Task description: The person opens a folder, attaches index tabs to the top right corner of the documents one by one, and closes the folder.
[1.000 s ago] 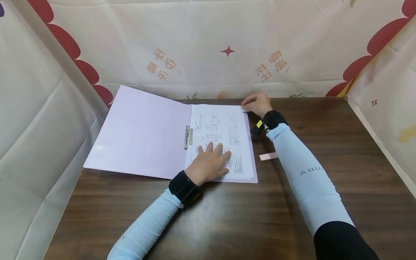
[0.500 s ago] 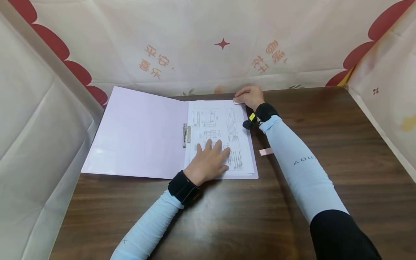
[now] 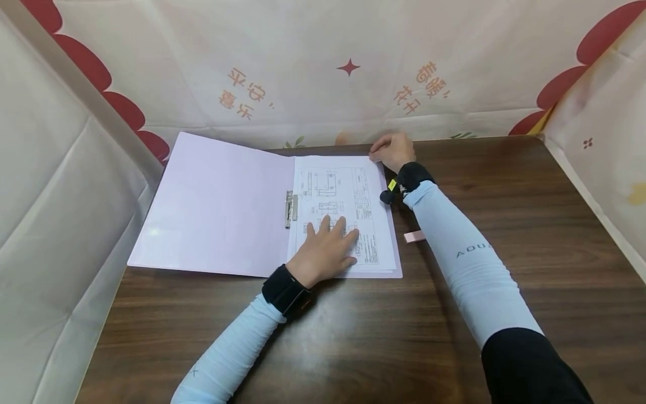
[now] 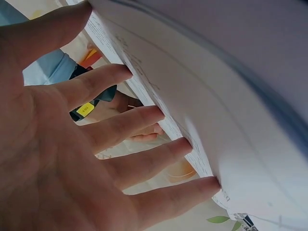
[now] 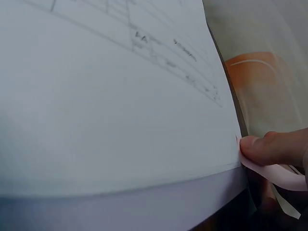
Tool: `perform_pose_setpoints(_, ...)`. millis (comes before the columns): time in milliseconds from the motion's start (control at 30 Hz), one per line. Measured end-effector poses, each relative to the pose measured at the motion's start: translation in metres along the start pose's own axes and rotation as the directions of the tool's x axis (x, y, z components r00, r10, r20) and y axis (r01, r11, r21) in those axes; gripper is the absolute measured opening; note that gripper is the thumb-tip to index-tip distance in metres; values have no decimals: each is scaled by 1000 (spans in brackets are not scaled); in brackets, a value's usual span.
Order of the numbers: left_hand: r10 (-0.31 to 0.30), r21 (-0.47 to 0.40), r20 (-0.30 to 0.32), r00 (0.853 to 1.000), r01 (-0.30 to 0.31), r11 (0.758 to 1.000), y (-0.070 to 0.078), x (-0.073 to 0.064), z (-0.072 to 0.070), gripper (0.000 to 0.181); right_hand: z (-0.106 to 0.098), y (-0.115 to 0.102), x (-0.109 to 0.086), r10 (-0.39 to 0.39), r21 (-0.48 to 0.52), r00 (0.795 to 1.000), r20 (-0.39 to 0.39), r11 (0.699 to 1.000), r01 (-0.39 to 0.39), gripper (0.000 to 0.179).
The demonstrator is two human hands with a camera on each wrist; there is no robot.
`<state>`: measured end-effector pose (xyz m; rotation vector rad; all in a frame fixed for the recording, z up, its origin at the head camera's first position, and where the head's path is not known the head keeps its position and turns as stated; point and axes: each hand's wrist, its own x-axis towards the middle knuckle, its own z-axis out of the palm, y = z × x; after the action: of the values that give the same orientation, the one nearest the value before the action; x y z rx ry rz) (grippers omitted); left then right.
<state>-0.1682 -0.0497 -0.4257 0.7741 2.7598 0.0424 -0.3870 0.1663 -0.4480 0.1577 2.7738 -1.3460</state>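
Note:
A lilac clip folder [image 3: 217, 207] lies open on the table, with a stack of printed drawing sheets [image 3: 330, 179] on its right side. My left hand [image 3: 323, 252] rests flat on the lower part of the sheets, fingers spread; the left wrist view shows its fingertips [image 4: 180, 144] touching the paper. At the far right corner of the top sheet is my right hand [image 3: 396, 150]. In the right wrist view its thumb [image 5: 269, 148] pinches a narrow pink strip [image 5: 284, 178] against the sheet's corner. Its other fingers are mostly hidden beneath the strip.
A second pink strip [image 3: 415, 237] lies on the wooden table [image 3: 373, 336], right of the folder and partly under the right forearm. The folder's metal clip [image 3: 290, 209] sits by the spine. Patterned cloth [image 3: 303, 73] hangs along the back and both sides.
The head view has shifted slightly. My right hand stays at the sheet's far right corner, and its fingers now cover more of the pink strip. My left hand stays put on the sheets.

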Motion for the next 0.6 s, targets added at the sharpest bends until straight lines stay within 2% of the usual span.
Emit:
perform_pose_setpoints(200, 6, -15, -10, 1000, -6, 1000, -1, -2, -2, 64, 0, -3, -3, -33, -102, 999, -4, 994, 33, 25)
perform_pose_setpoints(333, 2, -4, -19, 1000, -2, 1000, -2, -3, -2, 63, 1, -1, 0, -54, -210, 999, -1, 976, 53, 32)
perform_pose_setpoints(433, -4, -4, -11, 1000, 4, 1000, -2, -2, -1, 64, 2, 6, 5, -53, -265, 998, 24, 962, 58, 35)
perform_pose_setpoints(600, -9, -1, 12, 1000, 9, 1000, 1, -1, 0, 65, -2, 16, 13, -55, -293, 995, 78, 953, 76, 40)
